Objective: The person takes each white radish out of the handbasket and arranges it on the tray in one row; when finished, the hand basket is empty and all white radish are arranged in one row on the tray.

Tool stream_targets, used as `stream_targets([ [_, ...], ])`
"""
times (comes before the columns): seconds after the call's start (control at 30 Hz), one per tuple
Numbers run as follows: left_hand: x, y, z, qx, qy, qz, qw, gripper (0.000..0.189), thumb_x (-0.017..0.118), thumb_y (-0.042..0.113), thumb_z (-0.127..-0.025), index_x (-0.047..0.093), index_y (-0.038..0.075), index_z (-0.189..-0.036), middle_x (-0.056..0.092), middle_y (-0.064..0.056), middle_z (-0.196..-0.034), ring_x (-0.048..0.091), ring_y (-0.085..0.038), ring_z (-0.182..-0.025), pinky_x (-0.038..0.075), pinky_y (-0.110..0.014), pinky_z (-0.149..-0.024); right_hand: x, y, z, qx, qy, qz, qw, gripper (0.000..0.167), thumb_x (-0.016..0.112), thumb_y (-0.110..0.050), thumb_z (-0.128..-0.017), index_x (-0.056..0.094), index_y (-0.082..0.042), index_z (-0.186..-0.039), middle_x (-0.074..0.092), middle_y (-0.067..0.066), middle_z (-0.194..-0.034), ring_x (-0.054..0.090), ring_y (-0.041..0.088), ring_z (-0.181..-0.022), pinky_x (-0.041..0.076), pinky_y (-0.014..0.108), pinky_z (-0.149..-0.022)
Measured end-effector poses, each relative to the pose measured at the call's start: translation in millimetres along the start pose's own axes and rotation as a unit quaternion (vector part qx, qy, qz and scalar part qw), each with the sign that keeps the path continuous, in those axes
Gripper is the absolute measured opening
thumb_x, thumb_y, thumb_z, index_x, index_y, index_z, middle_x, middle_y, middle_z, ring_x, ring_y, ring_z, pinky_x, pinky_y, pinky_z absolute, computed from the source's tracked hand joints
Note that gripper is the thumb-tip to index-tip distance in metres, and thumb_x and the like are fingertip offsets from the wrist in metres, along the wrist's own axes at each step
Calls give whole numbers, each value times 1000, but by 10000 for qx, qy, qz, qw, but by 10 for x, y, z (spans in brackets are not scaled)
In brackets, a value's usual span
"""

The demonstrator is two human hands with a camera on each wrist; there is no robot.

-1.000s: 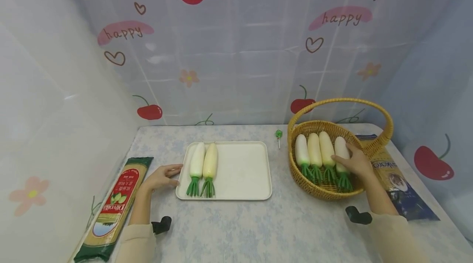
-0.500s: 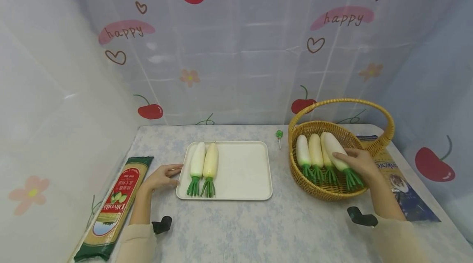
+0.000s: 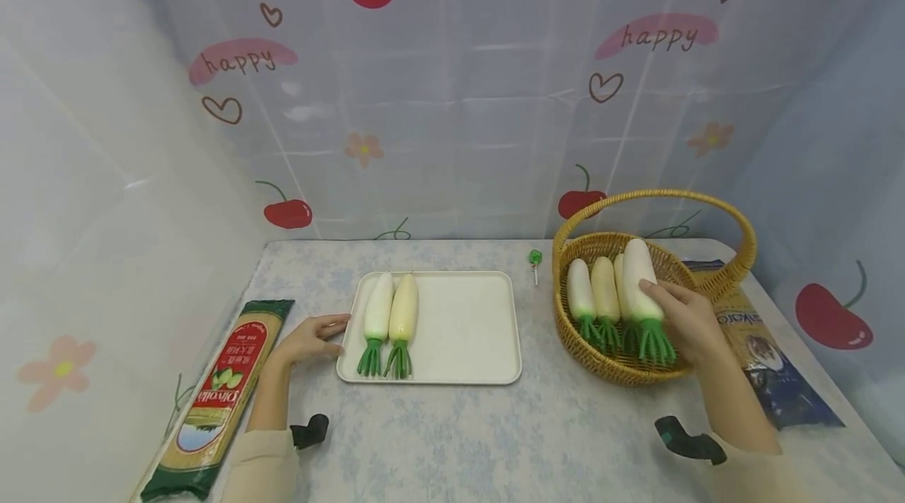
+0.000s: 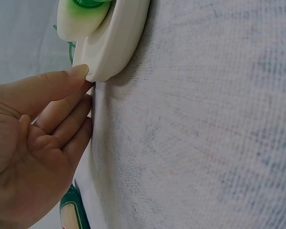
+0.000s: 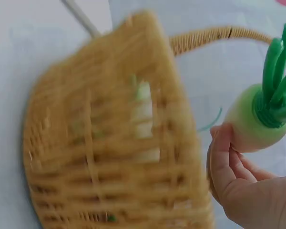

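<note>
My right hand (image 3: 689,322) grips a white radish (image 3: 639,283) with green stems, held above the wicker basket (image 3: 601,365). In the right wrist view the fingers wrap the radish (image 5: 257,119) near its green top, outside the basket wall (image 5: 109,143). Three more radishes (image 3: 581,291) lie in the basket, one partly hidden behind the held one. On the left, a white radish (image 3: 378,306) and a cream one (image 3: 403,308) lie side by side on the white tray (image 3: 467,330). My left hand (image 3: 307,339) pinches the tray's left edge, its thumb (image 4: 78,70) on the rim.
A pasta packet (image 3: 219,401) lies left of the left arm. A green lollipop (image 3: 534,258) lies between tray and basket. A blue and gold packet (image 3: 763,354) lies partly behind the basket and right arm. The basket's tall handle (image 3: 657,193) arches over it.
The right hand has lifted the rightmost radish from its place in the basket and swung it upright and leftward over the others. The left hand stays at the tray.
</note>
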State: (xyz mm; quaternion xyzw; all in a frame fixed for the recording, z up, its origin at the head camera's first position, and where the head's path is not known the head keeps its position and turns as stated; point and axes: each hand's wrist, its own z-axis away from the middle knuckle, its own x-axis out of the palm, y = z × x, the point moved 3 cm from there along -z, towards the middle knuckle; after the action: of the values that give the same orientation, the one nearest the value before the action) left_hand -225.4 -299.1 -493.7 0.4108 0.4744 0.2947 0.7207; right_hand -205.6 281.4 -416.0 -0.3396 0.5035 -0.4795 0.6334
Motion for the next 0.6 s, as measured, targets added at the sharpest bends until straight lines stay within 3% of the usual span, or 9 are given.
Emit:
stream_targets([
  [0.1,5,3,-1,-18,-2,-3,10000,69,71,-3,-78,39,-10,-139,41,-29,-137,37,-43,-129,44,-47,-95,89,-34,90,-217,-272,-606,9976,84,49,-47,-94,13,5,-149,42,20,-135,57,6,-95,50,21,-74],
  [0.17,6,6,1,-17,-5,9,10000,69,71,-3,-77,39,-10,-138,41,-29,-137,37,-43,-129,44,-47,-95,151,-47,141,-318,-418,-969,9939,81,51,-41,-95,13,7,-148,46,14,-129,57,-1,-85,51,20,-71],
  [0.23,5,13,7,-10,-5,-3,10000,69,71,-3,-77,39,-10,-138,41,-29,-137,37,-43,-129,44,-47,-95,221,-62,189,-402,-582,-1151,9908,79,51,-37,-96,12,9,-148,44,13,-128,58,0,-84,51,21,-71],
  [0.37,6,20,11,-8,7,-57,10000,69,70,-3,-77,38,-11,-138,40,-29,-137,37,-43,-129,43,-48,-96,371,-90,273,-523,-801,-1114,9892,73,49,-32,-98,14,9,-147,32,25,-135,59,2,-88,52,23,-74],
  [0.6,-1,17,6,-32,-23,-73,10000,70,70,-3,-78,37,-11,-139,39,-30,-137,36,-43,-129,43,-47,-96,633,-143,384,-766,-1167,-1304,9816,68,50,-22,-98,17,15,-144,54,5,-110,62,6,-85,53,25,-71],
])
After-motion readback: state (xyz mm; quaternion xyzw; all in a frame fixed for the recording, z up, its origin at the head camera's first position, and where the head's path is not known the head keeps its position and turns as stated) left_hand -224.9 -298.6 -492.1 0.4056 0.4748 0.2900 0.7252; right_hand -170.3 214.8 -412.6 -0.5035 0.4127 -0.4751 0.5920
